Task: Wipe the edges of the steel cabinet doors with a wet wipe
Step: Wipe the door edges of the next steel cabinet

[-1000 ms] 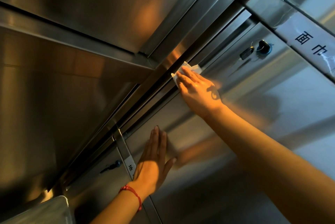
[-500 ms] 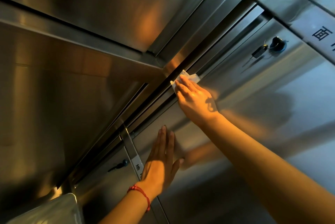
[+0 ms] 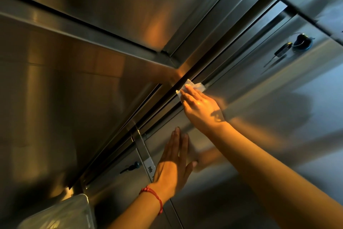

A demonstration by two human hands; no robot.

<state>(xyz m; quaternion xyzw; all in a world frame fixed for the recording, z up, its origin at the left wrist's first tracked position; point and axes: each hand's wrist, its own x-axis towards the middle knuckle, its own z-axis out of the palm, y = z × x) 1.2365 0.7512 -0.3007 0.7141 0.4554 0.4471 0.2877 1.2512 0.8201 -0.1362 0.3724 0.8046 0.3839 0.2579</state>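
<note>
Wet wipe (image 3: 193, 87) is pressed by straight fingers of the right hand (image 3: 201, 107) onto the steel door's (image 3: 269, 117) edge beside the dark seam. Left hand (image 3: 173, 163) is laid flat on the door, bracing. Wiping is judged midway; steady pressure along the edge is called for next.

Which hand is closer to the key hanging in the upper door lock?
The right hand, pressing the wipe on the door edge below-left of that key. The left hand lies flat on the door, much lower.
</note>
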